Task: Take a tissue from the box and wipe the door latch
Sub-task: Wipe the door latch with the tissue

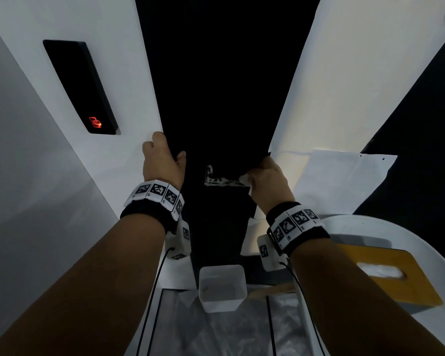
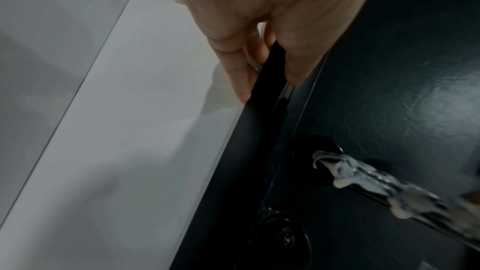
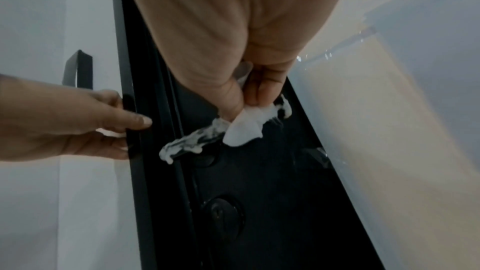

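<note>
Head view: tissue against the foam-streaked latch.
Right hand (image 1: pixel 267 179) pinches a crumpled white tissue (image 3: pixel 244 128) on the black lever door latch (image 3: pixel 193 144); left hand (image 1: pixel 162 160) grips the black door's edge (image 2: pixel 270 73), fingers seemingly curled round it. Yellow tissue box (image 1: pixel 396 276) lower right.

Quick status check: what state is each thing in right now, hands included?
Latch: smeared with white foam, mostly unwiped.
Tissue: crumpled, pressed on the latch.
Right hand: pinches the tissue.
Left hand: grips the door edge.
Tissue box: tissue showing in its slot.
Card reader: red light on.
</note>
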Demonstrator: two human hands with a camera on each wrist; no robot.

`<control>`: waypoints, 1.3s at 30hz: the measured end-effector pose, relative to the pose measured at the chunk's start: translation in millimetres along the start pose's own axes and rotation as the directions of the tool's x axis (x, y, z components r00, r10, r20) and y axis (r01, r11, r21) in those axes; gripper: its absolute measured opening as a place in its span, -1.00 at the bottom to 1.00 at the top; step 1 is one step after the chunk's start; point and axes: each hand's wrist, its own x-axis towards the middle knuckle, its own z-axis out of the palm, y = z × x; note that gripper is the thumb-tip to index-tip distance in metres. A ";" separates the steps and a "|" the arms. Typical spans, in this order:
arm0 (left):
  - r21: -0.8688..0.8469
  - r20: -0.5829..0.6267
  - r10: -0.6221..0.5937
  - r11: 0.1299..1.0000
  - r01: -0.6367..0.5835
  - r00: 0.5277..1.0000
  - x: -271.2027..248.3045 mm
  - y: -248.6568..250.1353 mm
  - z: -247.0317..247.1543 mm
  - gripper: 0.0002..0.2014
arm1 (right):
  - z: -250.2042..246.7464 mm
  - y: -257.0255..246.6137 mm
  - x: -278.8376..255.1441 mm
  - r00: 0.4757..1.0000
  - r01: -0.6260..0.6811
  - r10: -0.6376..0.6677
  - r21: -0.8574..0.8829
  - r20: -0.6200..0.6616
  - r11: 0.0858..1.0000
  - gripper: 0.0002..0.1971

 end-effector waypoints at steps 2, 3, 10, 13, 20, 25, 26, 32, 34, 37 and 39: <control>0.000 -0.002 0.003 1.000 -0.003 1.000 0.0 -0.2 0.2 -0.63 | 8.9 -4.8 -0.4 0.998 0.045 -0.044 -0.031 0.035 0.998 -0.73; -0.001 -0.002 0.006 1.000 -0.006 1.000 0.0 -0.5 0.1 -0.63 | 12.7 -6.5 -1.2 0.998 0.048 -0.046 -0.037 0.035 0.998 -0.73; -0.011 0.001 0.008 1.000 -0.008 1.000 0.2 -0.5 -0.9 -0.63 | -4.2 1.6 1.5 0.997 -0.073 0.074 -0.063 0.013 0.995 -0.79; -0.013 0.004 0.008 1.000 -0.008 1.000 0.8 -0.8 -0.4 -0.64 | 0.8 -5.8 3.5 0.999 -0.021 0.024 -0.072 0.041 0.997 -0.77; -0.015 0.017 0.006 1.000 -0.006 1.000 0.7 -0.2 -2.3 -0.62 | 2.6 -1.6 -1.6 0.996 -0.076 0.079 -0.091 0.037 0.993 -0.75; -0.016 0.015 0.010 1.000 -0.009 1.000 0.8 -0.6 -1.5 -0.63 | -6.6 5.4 -1.9 0.986 -0.083 0.089 0.045 -0.141 0.996 -0.84; -0.016 0.015 0.007 1.000 -0.007 1.000 0.7 -0.5 -1.5 -0.63 | -4.9 3.1 -0.4 0.987 -0.039 0.050 0.075 -0.154 0.996 -0.83; -0.013 0.023 0.012 1.000 -0.012 1.000 0.7 0.0 -3.2 -0.62 | 5.1 -4.7 -12.5 1.000 -0.003 0.003 -0.049 -0.008 0.999 -0.66; -0.007 0.020 0.013 1.000 -0.013 1.000 0.6 0.1 -3.3 -0.62 | -0.9 2.4 -14.6 0.996 -0.084 0.083 -0.044 -0.033 0.996 -0.69; -0.005 0.016 0.010 1.000 -0.010 1.000 -0.1 0.2 -2.5 -0.62 | -11.5 11.8 -14.9 0.974 -0.197 0.199 0.032 -0.109 0.980 -0.80; 0.001 0.014 0.010 1.000 -0.010 1.000 -0.3 0.1 -1.9 -0.62 | -12.9 10.0 -16.8 0.977 -0.173 0.182 0.080 -0.115 0.982 -0.78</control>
